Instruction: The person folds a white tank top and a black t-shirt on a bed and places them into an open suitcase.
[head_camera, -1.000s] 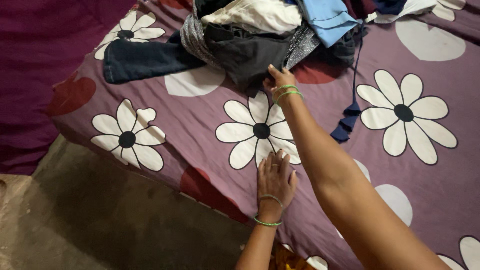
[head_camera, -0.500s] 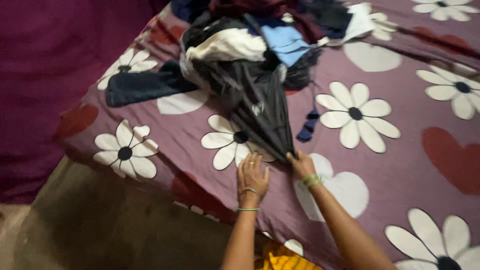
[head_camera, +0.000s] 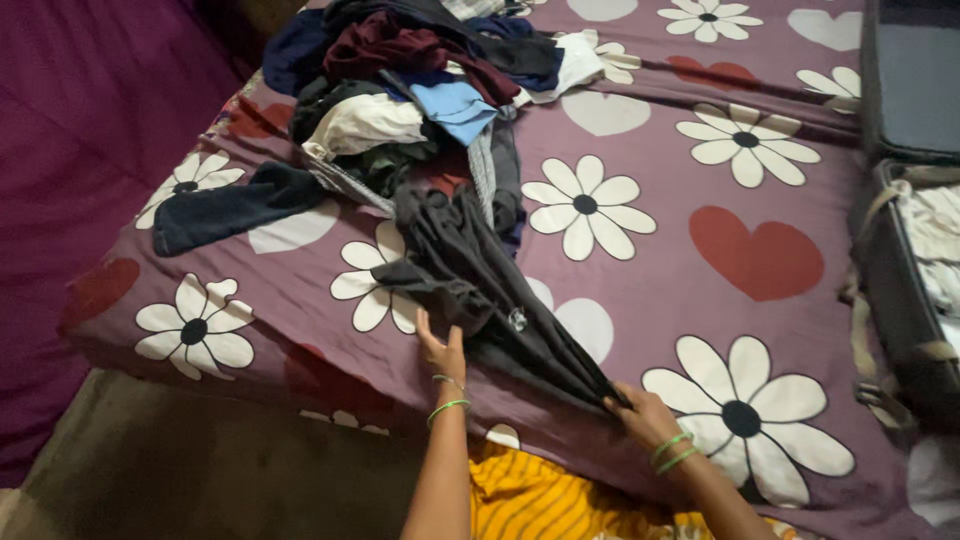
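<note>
Pulling a dark grey garment (head_camera: 480, 285) out of the heap of clothes (head_camera: 420, 90) and spreading it on the bed (head_camera: 760, 260) appears to be the step in hand. The right hand (head_camera: 640, 412) is closed on the near end of the garment, pinched at the bed's front edge, while the left hand (head_camera: 443, 350) is laid open and flat against the cloth's left border, fingers pointing up the bed. The garment is stretched in a long diagonal between the two hands and the heap, its far end still tucked under the pile of mixed clothes beside a blue piece (head_camera: 450, 105) and a white one (head_camera: 365, 120). By judgement, the next move calls for the far end to be freed from the pile and the cloth drawn flat on the flowered purple sheet. An open suitcase (head_camera: 905, 290) is seen at the right edge, well apart from both hands.
</note>
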